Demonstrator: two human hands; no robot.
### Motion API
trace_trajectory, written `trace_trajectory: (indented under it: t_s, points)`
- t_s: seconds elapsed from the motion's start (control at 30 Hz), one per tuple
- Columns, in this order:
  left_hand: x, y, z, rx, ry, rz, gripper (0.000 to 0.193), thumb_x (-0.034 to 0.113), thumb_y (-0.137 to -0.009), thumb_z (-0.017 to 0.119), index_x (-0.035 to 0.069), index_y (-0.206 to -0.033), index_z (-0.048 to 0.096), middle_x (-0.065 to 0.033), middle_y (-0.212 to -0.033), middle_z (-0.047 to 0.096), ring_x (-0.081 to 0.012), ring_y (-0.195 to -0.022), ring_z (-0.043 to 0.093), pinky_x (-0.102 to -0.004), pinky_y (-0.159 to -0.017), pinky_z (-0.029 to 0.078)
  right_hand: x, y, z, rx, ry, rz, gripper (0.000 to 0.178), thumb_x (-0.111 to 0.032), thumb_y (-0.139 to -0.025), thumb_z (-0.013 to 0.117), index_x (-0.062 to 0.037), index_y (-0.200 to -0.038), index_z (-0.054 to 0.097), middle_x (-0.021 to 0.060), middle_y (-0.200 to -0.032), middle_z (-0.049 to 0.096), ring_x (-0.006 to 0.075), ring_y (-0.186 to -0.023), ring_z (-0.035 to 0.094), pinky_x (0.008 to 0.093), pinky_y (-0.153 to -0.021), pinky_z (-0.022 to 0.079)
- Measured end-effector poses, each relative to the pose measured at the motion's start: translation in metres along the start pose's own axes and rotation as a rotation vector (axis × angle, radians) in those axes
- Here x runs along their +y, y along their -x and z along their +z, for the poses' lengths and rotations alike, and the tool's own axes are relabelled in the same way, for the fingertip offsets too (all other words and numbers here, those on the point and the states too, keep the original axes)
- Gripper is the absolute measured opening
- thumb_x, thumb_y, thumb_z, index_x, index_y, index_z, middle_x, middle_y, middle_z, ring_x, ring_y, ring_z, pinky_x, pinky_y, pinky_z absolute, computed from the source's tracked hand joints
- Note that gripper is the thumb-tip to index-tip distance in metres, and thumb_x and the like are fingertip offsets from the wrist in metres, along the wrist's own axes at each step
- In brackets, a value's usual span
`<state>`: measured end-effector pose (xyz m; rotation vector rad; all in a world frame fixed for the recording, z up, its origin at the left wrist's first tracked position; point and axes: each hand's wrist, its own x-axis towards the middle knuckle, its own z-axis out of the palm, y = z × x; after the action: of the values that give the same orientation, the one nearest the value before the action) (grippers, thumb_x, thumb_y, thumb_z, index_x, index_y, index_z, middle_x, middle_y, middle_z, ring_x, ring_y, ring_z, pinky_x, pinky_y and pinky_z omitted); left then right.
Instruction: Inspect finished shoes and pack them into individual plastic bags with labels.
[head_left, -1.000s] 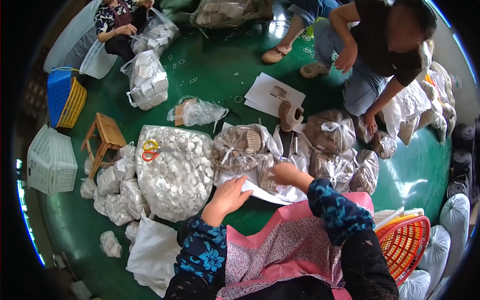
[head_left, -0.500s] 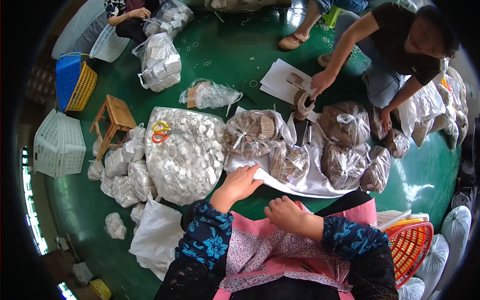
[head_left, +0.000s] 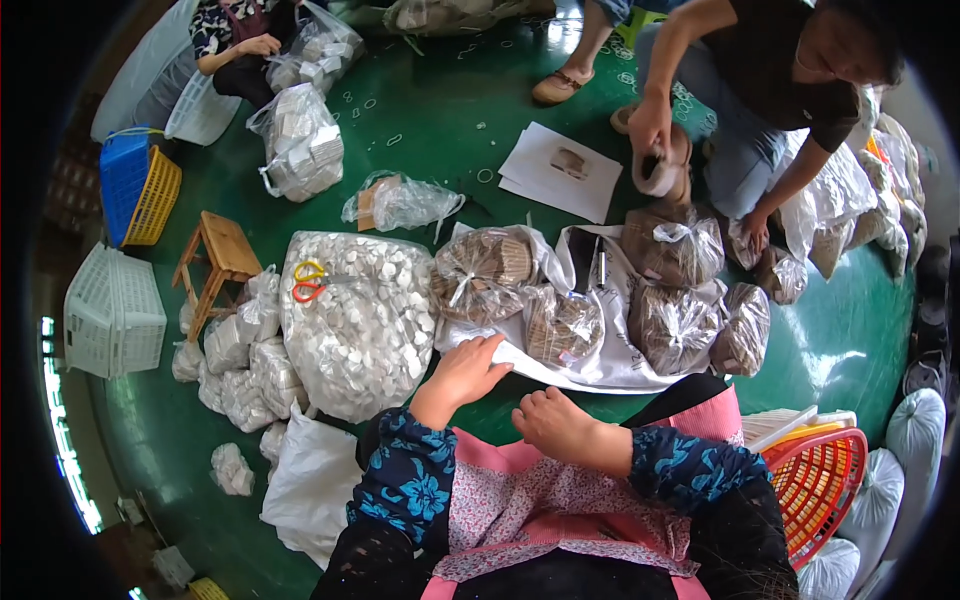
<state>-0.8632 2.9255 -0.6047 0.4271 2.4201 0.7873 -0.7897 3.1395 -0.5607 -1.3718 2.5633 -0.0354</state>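
Observation:
My left hand (head_left: 462, 376) rests at the near edge of a white woven sack (head_left: 545, 372), fingers stretched out and nothing seen in them. Over my lap, my right hand (head_left: 556, 420) is loosely curled with nothing visible inside. On the sack lie clear bags of brown, ridged pieces (head_left: 484, 268), including a smaller tied bag (head_left: 564, 328). To their left is a large clear bag of small white pieces (head_left: 360, 335), with red-and-yellow-handled scissors (head_left: 312, 282) on top. Across from me a co-worker's hand (head_left: 653, 128) holds a beige-brown slipper (head_left: 660, 178); their other hand touches a small bag (head_left: 780, 275).
White papers (head_left: 562, 172) lie on the green floor beyond the bags. A wooden stool (head_left: 226, 250), small white bundles (head_left: 250, 390) and white baskets (head_left: 116, 310) stand left. A red basket (head_left: 815, 490) is at my right. Another person (head_left: 245, 45) sits far left beside clear bags.
The co-worker has moved the slipper off the papers, toward themselves and to the right. My hands keep nearly the same pose while the view shifts slightly.

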Motion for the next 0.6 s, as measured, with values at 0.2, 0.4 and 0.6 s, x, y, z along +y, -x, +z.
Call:
trace_trajectory:
  t_s: [0.2,0.4,0.6]
  points:
    - [-0.010,-0.004,0.007,0.038,-0.030,0.082,0.059,0.039,-0.098,0.063,0.001,-0.141,0.052,-0.0264,-0.130,0.063,-0.0455,-0.119,0.059,-0.0498,-0.101,0.048,0.005,-0.002,0.018,-0.052,-0.047,0.006,0.020,-0.030,-0.085,0.066,-0.0119,-0.091,0.064,0.0023,-0.087,0.060,0.0199,-0.086,0.060,0.0354,-0.072,0.042]
    - [-0.004,-0.011,0.005,0.064,-0.042,0.096,0.058,0.041,-0.098,0.062,0.002,-0.140,0.053,-0.0257,-0.126,0.065,-0.0453,-0.116,0.061,-0.0519,-0.098,0.050,0.010,0.001,0.021,-0.018,-0.046,0.029,0.017,-0.028,-0.085,0.064,-0.0119,-0.090,0.067,0.0035,-0.087,0.063,0.0204,-0.085,0.062,0.0358,-0.073,0.044]
    - [0.001,-0.014,0.010,0.051,-0.061,0.095,0.058,0.042,-0.098,0.062,0.002,-0.140,0.054,-0.0247,-0.125,0.065,-0.0449,-0.117,0.061,-0.0513,-0.099,0.050,0.009,0.004,0.017,-0.046,-0.041,0.034,0.031,-0.039,-0.082,0.071,-0.0115,-0.096,0.062,0.0025,-0.089,0.060,0.0198,-0.089,0.060,0.0354,-0.073,0.043]
